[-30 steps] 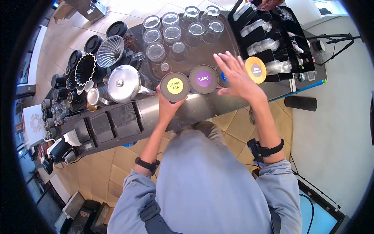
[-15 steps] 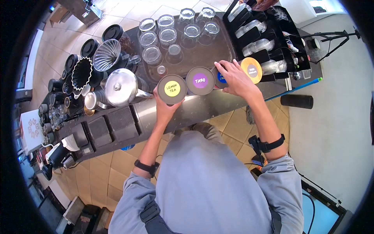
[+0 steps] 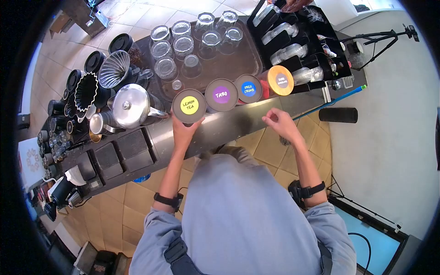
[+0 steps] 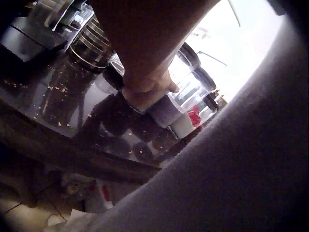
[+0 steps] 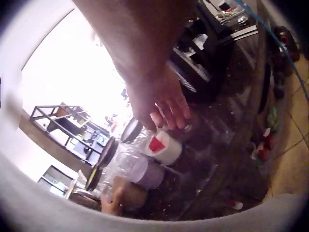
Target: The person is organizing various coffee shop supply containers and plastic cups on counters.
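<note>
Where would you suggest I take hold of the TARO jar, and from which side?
I'd probably grip the TARO jar round its upright, cylindrical body, below the lid, coming from the near side: the LEMON TEA jar and OREO CRUMB jar flank it closely.

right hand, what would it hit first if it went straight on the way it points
In the head view, the right hand would likely meet the blue-labelled jar; the orange-lidded jar stands near that line, and depth is unclear.

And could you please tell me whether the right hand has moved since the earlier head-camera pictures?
Yes. Judged against the counter, the right hand has drawn back from the Oreo Crumb jar toward the person's torso.
</note>
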A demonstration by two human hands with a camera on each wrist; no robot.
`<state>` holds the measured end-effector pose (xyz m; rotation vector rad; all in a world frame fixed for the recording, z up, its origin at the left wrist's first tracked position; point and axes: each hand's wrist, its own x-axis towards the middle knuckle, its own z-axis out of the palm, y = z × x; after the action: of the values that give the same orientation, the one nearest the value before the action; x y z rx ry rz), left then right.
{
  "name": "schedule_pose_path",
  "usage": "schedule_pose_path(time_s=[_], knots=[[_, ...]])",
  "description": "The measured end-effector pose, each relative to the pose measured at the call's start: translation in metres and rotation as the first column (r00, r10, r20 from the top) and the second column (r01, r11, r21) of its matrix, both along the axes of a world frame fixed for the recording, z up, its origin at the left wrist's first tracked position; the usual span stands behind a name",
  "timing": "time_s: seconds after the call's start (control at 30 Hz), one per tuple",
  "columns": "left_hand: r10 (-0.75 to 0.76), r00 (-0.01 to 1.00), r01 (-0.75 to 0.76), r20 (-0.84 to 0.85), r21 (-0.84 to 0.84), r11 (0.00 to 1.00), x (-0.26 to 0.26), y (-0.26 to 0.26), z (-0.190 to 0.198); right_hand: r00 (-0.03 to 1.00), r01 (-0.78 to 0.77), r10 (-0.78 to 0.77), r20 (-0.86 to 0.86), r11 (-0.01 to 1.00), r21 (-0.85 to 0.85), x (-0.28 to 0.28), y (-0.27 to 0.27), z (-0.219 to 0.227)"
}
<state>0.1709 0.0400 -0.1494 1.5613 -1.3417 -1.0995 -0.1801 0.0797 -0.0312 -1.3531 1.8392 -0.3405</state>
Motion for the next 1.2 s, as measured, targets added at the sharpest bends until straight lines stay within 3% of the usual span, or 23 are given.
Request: schedule_pose_path(time_s=[0.17,0.33,0.4,0.43,0.5,0.53,0.63,0.67,0.77,0.83,0.93,1.2], knots=[[0.035,0.998,-0.033,0.054,-0.036,0.999,-0.001,0.007,0.003,0.983,0.180,-0.184,-0.021,0.975,-0.130,-0.041,-0.005,-0.062],[0.118,0.988,-0.109,0.104,-0.089,0.990,-0.005,0.011,-0.005,0.936,0.352,-0.344,0.075,0.912,-0.210,-0.032,-0.024,-0.079],[0.168,0.973,-0.158,0.158,-0.078,0.984,-0.007,0.012,-0.009,0.971,0.221,-0.168,0.170,0.901,-0.372,-0.032,-0.035,-0.093],[0.163,0.972,-0.149,0.171,-0.094,0.984,-0.008,0.011,-0.003,0.971,0.211,-0.155,0.180,0.909,-0.359,-0.030,-0.039,-0.095],[0.147,0.961,-0.159,0.234,0.036,0.987,-0.011,0.012,0.011,0.974,0.219,-0.170,0.151,0.882,-0.418,-0.021,-0.043,-0.098],[0.132,0.967,-0.152,0.216,0.080,0.985,-0.015,0.012,0.026,0.961,0.244,-0.171,0.216,0.891,-0.383,-0.019,-0.046,-0.094],[0.147,0.952,-0.165,0.267,0.046,0.985,-0.004,0.011,0.009,0.948,0.287,-0.184,0.258,0.843,-0.455,-0.013,-0.054,-0.102],[0.128,0.972,-0.134,0.199,0.020,0.991,0.003,0.010,-0.003,0.957,0.269,-0.165,0.237,0.811,-0.520,-0.013,-0.054,-0.108],[0.131,0.961,-0.142,0.245,0.028,0.990,0.002,0.010,0.003,0.930,0.292,-0.157,0.332,0.865,-0.409,-0.018,-0.051,-0.092],[0.124,0.969,-0.143,0.212,0.080,0.986,-0.004,0.010,0.011,0.940,0.266,-0.147,0.309,0.881,-0.392,-0.022,-0.051,-0.095],[0.144,0.976,-0.157,0.164,0.068,0.985,-0.012,0.010,0.017,0.942,0.271,-0.136,0.308,0.848,-0.455,-0.023,-0.051,-0.095],[0.098,0.967,-0.121,0.236,0.088,0.989,-0.016,0.009,0.022,0.929,0.335,-0.214,0.301,0.830,-0.446,-0.022,-0.045,-0.109]])
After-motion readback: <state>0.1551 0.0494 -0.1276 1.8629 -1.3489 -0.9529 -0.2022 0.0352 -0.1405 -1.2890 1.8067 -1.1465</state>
